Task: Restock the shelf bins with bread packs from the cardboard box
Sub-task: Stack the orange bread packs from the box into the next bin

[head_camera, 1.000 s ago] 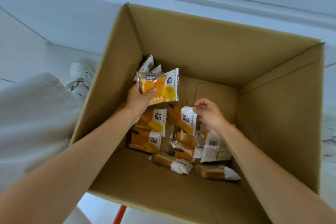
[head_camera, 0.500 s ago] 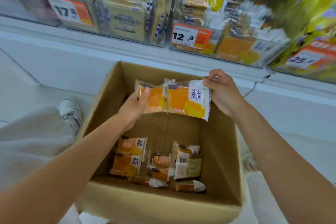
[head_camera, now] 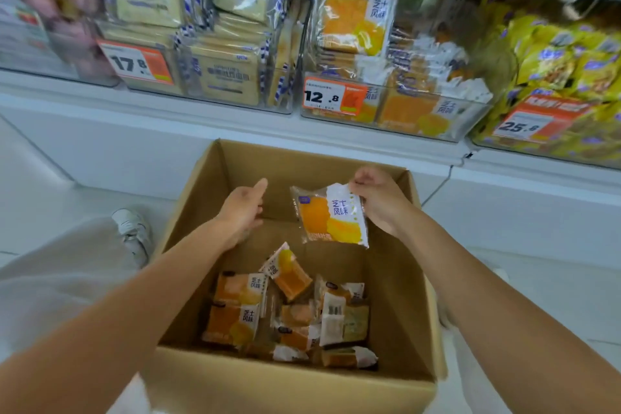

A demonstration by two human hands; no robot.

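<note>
Forearms (head_camera: pixel 100 329) reach in from both lower corners and cover parts of the cardboard box (head_camera: pixel 289 390), whose front wall hides the nearest strip of its floor. On the box's floor lie loose bread packs (head_camera: pixel 232 312), orange and white; one tilted pack (head_camera: pixel 289 274) stands on a corner above them, perhaps propped, perhaps in the air, I cannot tell which. The left hand (head_camera: pixel 242 212) hovers over the box with fingers loose and thumb raised, holding nothing; the right hand (head_camera: pixel 379 202) pinches the upper corner of a held bread pack (head_camera: pixel 331 215), which hangs over the box's far half, apart from the left hand. Left of the box are a white shoe (head_camera: pixel 134 232) and a pale trouser leg (head_camera: pixel 50 279). Beyond, clear bins stand on a white shelf; the middle bin (head_camera: pixel 396 126), with price tag 12.8 (head_camera: pixel 324 96), holds matching orange packs. The left bin (head_camera: pixel 208 94), tagged 17.8, holds pale blue-edged packs. The right bin (head_camera: pixel 537 148), tagged 25.8, holds yellow packs and is cut off by the frame. Both ends of the shelf are blurred, and the small print is unreadable.
</note>
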